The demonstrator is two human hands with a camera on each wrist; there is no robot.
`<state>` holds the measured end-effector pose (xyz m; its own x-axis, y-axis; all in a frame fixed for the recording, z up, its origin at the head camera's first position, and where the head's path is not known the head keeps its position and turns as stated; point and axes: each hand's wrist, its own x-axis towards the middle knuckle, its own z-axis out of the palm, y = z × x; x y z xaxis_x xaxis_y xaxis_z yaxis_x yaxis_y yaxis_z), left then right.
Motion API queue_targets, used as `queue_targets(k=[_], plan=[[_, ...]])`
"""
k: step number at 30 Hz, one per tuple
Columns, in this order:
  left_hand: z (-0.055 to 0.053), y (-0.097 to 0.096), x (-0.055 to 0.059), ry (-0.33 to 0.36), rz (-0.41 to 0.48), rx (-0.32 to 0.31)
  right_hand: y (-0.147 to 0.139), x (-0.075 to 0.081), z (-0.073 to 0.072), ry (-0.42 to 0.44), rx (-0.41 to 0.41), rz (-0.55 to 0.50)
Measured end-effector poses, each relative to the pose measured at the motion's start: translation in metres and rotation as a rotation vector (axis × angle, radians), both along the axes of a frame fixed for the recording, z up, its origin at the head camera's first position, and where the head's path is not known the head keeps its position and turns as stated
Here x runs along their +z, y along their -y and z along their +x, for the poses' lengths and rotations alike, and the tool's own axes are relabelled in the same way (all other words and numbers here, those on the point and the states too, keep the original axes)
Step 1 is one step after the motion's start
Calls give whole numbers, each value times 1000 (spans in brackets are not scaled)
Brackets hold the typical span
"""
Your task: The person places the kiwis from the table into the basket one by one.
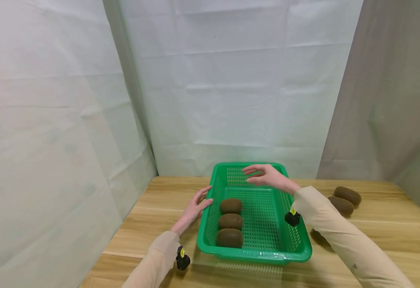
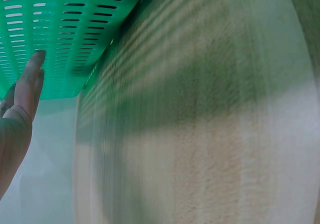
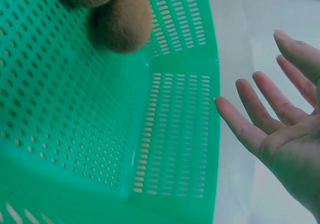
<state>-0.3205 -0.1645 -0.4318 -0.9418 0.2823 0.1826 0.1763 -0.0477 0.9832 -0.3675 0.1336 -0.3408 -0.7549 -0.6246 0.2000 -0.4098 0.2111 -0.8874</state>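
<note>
Inside the basket, three kiwis line the left side. The left hand touches that side (probably steadying it); the right hand hovers near the far end, both grips apart.

Just right of the green basket, a sleeve partly hides a kiwi; its dark marking is illegible. Beside the basket, the left wrist view blurs the tabletop.

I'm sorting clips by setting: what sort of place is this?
Probably a curtained-off indoor workspace: pale sheets hang behind and beside a wooden table bearing a green basket of brown fruit.
</note>
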Motion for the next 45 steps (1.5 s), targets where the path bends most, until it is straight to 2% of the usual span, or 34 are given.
queue_targets(k=[7,10,17,21,27,34,38,41,45], plan=[[14,-4,17,-11,-24,-15,-24,11,7,11,-20,-29],[18,-6,21,-14,-29,-16,-38,14,10,-7,-29,-23],[1,-3,0,-41,-21,12,-73,26,25,-39,-29,6],[0,-3,0,-59,-19,16,-92,28,30,-71,-34,34],[0,-3,0,-62,-43,37,-117,24,33,-104,-11,101],[0,-1,0,-45,-44,41,-143,12,42,-88,27,162],[7,-1,7,-40,-41,19,-158,8,48,-75,55,201],[13,-2,14,-37,-42,8,-167,4,52,-41,90,212],[17,-4,20,-26,-51,11,-179,-2,56,71,152,233]])
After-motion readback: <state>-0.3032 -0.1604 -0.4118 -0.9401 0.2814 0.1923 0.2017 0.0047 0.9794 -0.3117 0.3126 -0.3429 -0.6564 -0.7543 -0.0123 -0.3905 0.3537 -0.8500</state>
